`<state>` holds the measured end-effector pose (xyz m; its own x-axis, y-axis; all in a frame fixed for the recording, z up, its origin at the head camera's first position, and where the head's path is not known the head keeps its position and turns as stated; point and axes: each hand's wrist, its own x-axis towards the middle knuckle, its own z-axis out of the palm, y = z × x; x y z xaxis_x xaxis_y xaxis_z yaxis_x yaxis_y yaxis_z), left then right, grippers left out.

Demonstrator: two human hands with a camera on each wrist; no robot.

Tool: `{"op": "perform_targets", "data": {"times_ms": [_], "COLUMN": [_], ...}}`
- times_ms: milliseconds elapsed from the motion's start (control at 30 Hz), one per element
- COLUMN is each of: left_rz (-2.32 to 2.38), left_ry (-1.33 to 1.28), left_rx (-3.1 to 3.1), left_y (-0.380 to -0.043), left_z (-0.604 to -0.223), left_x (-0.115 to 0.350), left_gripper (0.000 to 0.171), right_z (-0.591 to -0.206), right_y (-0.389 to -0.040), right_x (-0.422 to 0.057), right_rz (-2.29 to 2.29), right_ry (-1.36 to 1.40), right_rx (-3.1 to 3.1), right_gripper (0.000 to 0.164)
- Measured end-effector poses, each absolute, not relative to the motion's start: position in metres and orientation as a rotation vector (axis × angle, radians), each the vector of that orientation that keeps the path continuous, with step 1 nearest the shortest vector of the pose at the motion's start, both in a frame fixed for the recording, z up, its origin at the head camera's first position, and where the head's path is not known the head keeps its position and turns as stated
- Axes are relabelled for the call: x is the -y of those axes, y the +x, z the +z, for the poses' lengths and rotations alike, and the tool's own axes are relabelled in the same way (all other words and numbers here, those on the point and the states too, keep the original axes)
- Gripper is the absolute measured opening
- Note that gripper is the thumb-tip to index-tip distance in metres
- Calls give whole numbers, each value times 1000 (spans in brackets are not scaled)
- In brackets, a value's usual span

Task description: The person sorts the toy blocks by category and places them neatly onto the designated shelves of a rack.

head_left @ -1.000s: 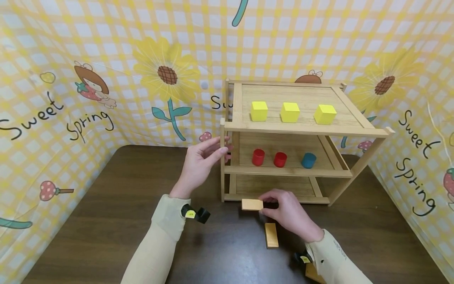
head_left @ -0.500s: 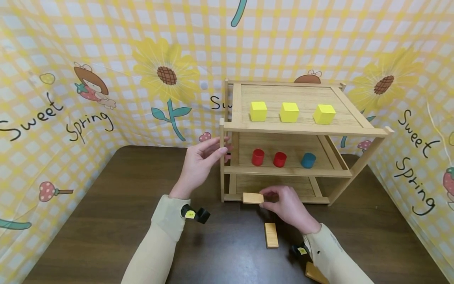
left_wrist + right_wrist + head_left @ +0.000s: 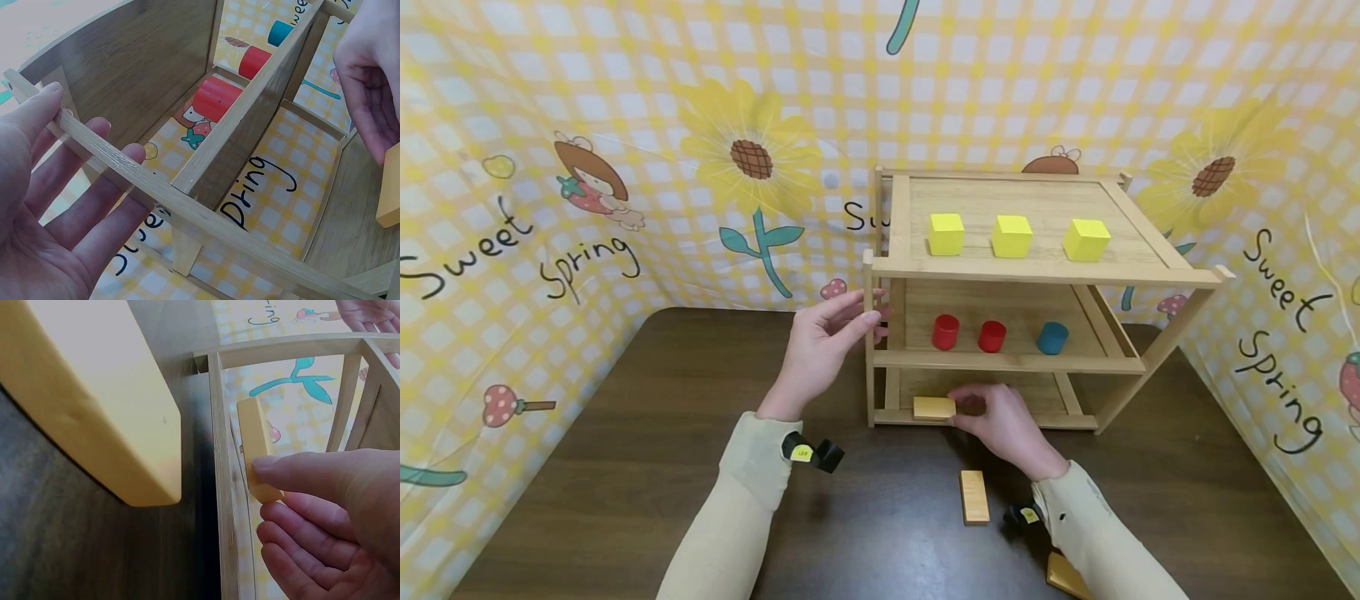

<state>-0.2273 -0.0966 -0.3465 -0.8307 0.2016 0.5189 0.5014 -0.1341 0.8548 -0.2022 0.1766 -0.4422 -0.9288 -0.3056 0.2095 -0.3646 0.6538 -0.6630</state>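
A small three-tier wooden shelf [image 3: 1011,362] stands on the table. My left hand [image 3: 816,350] holds its left front post, thumb on one side and fingers behind, as the left wrist view also shows. Between the thumb and fingers of my right hand [image 3: 1009,423] is a flat rectangular wooden block [image 3: 934,407], pinched by its right end. It is at the front of the bottom tier; whether it touches the tier, I cannot tell. In the right wrist view this pinched block [image 3: 255,440] appears just inside the shelf's frame.
Three yellow cubes [image 3: 1012,237] sit on the top tier. Two red cylinders [image 3: 946,332] and a blue cylinder [image 3: 1052,338] stand on the middle one. A second wooden block [image 3: 974,497] lies before the shelf, and a third block [image 3: 1066,575] is partly under the right sleeve.
My right hand has carried the wooden block away from me, from in front of the shelf to over the bottom tier's front rail. The left hand stays at the post.
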Motion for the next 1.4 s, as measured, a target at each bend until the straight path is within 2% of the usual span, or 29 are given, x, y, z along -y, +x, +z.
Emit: {"op": "perform_targets", "data": {"times_ms": [633, 1400], "left_rz": [-2059, -2043], "left_ry": [-778, -758], "left_rx": [1943, 1956], "left_y": [-228, -226], "left_z": [-347, -345], "left_x": [98, 97], "left_gripper": [31, 32], "right_z": [-444, -438], "right_y": [-216, -208], "right_x": [-170, -174], "right_rz": [1136, 1161], "right_ry": [512, 482], "right_rx": [2805, 2805], "right_gripper": [29, 38]}}
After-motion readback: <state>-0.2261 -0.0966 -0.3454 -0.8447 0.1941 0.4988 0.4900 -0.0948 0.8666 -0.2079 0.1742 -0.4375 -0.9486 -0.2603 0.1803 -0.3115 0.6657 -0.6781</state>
